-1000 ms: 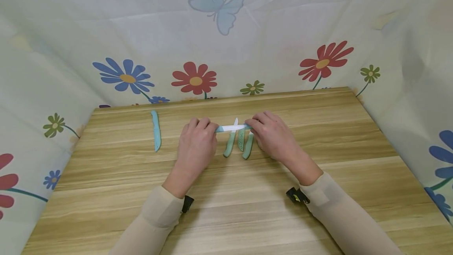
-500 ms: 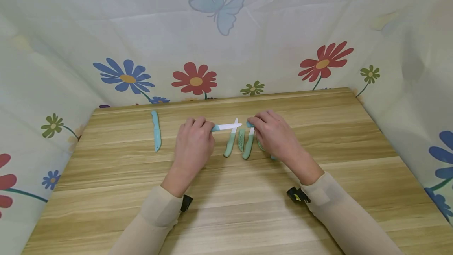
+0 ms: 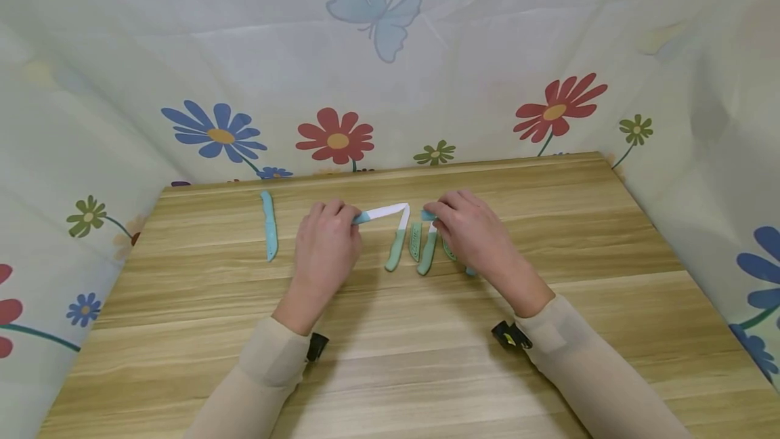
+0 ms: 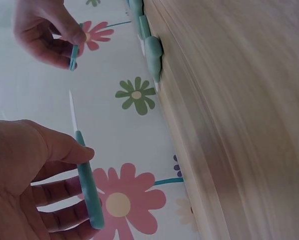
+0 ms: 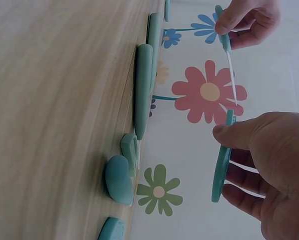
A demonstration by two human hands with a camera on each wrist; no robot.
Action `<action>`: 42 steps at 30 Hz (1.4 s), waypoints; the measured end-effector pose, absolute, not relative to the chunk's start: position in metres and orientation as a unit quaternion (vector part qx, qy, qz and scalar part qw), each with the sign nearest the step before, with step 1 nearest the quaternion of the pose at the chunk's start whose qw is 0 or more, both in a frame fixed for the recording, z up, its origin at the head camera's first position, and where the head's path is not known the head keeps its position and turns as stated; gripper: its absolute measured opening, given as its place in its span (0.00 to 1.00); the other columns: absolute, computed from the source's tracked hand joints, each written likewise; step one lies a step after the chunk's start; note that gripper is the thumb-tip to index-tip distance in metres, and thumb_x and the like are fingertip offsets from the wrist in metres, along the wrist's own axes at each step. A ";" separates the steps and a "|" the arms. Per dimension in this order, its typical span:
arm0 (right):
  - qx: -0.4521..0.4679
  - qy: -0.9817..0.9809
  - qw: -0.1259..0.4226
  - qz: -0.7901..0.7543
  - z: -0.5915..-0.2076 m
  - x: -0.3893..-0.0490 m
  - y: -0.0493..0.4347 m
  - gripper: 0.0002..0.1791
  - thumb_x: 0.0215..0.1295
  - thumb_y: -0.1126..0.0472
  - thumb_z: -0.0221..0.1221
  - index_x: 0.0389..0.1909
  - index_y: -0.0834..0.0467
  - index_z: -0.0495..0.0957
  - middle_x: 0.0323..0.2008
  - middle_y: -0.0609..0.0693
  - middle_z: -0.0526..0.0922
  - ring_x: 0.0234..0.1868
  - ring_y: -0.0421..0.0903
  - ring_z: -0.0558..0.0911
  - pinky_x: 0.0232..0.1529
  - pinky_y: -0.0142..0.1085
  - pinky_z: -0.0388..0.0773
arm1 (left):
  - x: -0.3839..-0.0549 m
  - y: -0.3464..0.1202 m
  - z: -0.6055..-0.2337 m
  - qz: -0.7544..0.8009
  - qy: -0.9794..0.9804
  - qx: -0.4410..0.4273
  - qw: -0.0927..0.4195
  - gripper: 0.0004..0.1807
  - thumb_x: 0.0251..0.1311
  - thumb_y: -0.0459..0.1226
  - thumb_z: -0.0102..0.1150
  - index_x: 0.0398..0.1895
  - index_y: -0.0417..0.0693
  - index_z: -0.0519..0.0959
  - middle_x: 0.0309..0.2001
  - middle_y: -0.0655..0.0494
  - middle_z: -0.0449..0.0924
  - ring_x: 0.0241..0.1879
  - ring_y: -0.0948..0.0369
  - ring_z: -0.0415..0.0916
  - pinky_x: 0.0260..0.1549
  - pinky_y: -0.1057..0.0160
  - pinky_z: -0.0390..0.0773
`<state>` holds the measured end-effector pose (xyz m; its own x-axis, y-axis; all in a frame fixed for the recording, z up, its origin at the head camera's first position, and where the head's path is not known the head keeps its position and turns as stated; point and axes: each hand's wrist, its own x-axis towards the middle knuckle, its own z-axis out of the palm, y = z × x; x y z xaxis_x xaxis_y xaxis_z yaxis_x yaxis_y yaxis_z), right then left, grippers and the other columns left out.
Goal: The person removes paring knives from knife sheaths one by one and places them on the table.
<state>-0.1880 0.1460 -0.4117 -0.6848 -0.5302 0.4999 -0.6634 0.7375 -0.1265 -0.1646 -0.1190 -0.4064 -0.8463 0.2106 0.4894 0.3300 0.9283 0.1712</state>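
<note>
My left hand pinches the blue handle of a small knife, whose bare white blade points right, toward my other hand. In my right hand is a blue knife sheath, pinched between thumb and fingers. A gap separates blade tip and sheath, and both are raised over the table. Below them lie two green-handled knives, one on the left and one on the right, white blades bare. Between these lies a green sheath. Another green sheath is partly hidden by my right hand.
A blue knife in its sheath lies apart on the left of the wooden table. The end of a blue thing shows beneath my right hand. Behind the table's far edge hangs a flowered cloth.
The blue knife's blade has come out of the sheath as my left hand moved left with the knife. My right hand, with the sheath, has stayed nearly in place.
</note>
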 end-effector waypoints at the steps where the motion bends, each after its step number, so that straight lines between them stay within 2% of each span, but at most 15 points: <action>1: 0.327 -0.907 0.217 0.150 -0.411 -0.188 0.145 0.17 0.65 0.67 0.73 0.54 0.60 0.87 0.45 0.55 0.86 0.49 0.54 0.82 0.53 0.45 0.82 | -0.165 -0.120 -0.407 -0.128 -0.953 -0.138 0.236 0.07 0.63 0.30 0.71 0.44 0.40 0.89 0.40 0.48 0.83 0.40 0.47 0.77 0.41 0.52 0.82; 9: 0.278 -0.933 0.136 0.181 -0.401 -0.192 0.133 0.16 0.70 0.64 0.71 0.57 0.60 0.86 0.49 0.55 0.86 0.51 0.54 0.83 0.53 0.46 0.83 | -0.167 -0.126 -0.406 -0.145 -0.960 -0.109 0.214 0.08 0.64 0.30 0.71 0.46 0.40 0.89 0.43 0.47 0.83 0.40 0.48 0.77 0.38 0.52 0.84; 16: 0.223 -0.945 0.043 0.234 -0.394 -0.202 0.118 0.19 0.72 0.61 0.69 0.61 0.62 0.83 0.51 0.57 0.86 0.50 0.53 0.84 0.50 0.45 0.84 | -0.172 -0.128 -0.406 -0.152 -0.963 -0.096 0.200 0.08 0.65 0.30 0.71 0.46 0.39 0.88 0.41 0.47 0.83 0.38 0.49 0.77 0.35 0.51 0.83; 20: 0.195 -0.945 -0.001 0.262 -0.391 -0.209 0.107 0.21 0.73 0.60 0.68 0.63 0.62 0.81 0.49 0.56 0.86 0.46 0.52 0.85 0.46 0.44 0.83 | -0.174 -0.129 -0.408 -0.155 -0.965 -0.090 0.192 0.08 0.64 0.30 0.71 0.45 0.38 0.88 0.40 0.48 0.82 0.36 0.49 0.76 0.34 0.52 0.82; 24: 0.177 -0.944 -0.029 0.276 -0.391 -0.216 0.100 0.23 0.73 0.58 0.68 0.64 0.62 0.81 0.45 0.54 0.85 0.40 0.50 0.83 0.42 0.42 0.81 | -0.177 -0.129 -0.411 -0.163 -0.968 -0.079 0.175 0.09 0.64 0.30 0.70 0.46 0.38 0.87 0.39 0.48 0.81 0.37 0.49 0.77 0.35 0.51 0.83; 29: 0.153 -0.940 -0.062 0.298 -0.392 -0.222 0.091 0.22 0.73 0.57 0.68 0.63 0.61 0.80 0.43 0.52 0.83 0.38 0.48 0.81 0.39 0.40 0.80 | -0.180 -0.128 -0.414 -0.172 -0.971 -0.060 0.153 0.08 0.66 0.31 0.69 0.46 0.38 0.87 0.40 0.49 0.80 0.39 0.48 0.78 0.37 0.49 0.84; 35: 0.144 -0.932 -0.076 0.323 -0.396 -0.229 0.082 0.26 0.72 0.58 0.68 0.68 0.58 0.77 0.40 0.53 0.82 0.34 0.48 0.79 0.35 0.40 0.77 | -0.182 -0.127 -0.415 -0.187 -0.973 -0.040 0.130 0.08 0.67 0.32 0.68 0.46 0.38 0.86 0.40 0.48 0.80 0.39 0.48 0.79 0.36 0.48 0.84; 40: 0.123 -0.928 -0.085 0.342 -0.396 -0.232 0.074 0.23 0.72 0.57 0.68 0.63 0.59 0.78 0.39 0.53 0.83 0.36 0.47 0.81 0.34 0.38 0.79 | -0.183 -0.127 -0.415 -0.194 -0.974 -0.026 0.116 0.09 0.68 0.33 0.67 0.47 0.38 0.86 0.39 0.48 0.79 0.37 0.48 0.79 0.34 0.48 0.84; 42: 0.108 -0.926 -0.091 0.350 -0.396 -0.233 0.070 0.22 0.72 0.56 0.68 0.61 0.61 0.77 0.37 0.53 0.84 0.33 0.46 0.81 0.31 0.38 0.79 | -0.184 -0.127 -0.416 -0.195 -0.974 -0.021 0.112 0.09 0.68 0.33 0.67 0.47 0.37 0.86 0.39 0.48 0.79 0.37 0.48 0.79 0.34 0.47 0.85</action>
<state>-0.2329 0.0700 -0.3959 -0.9600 -0.2640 -0.0935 -0.1361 0.7314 -0.6682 -0.1836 -0.1269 -0.4162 -0.9739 -0.0018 0.2268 0.0856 0.9230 0.3751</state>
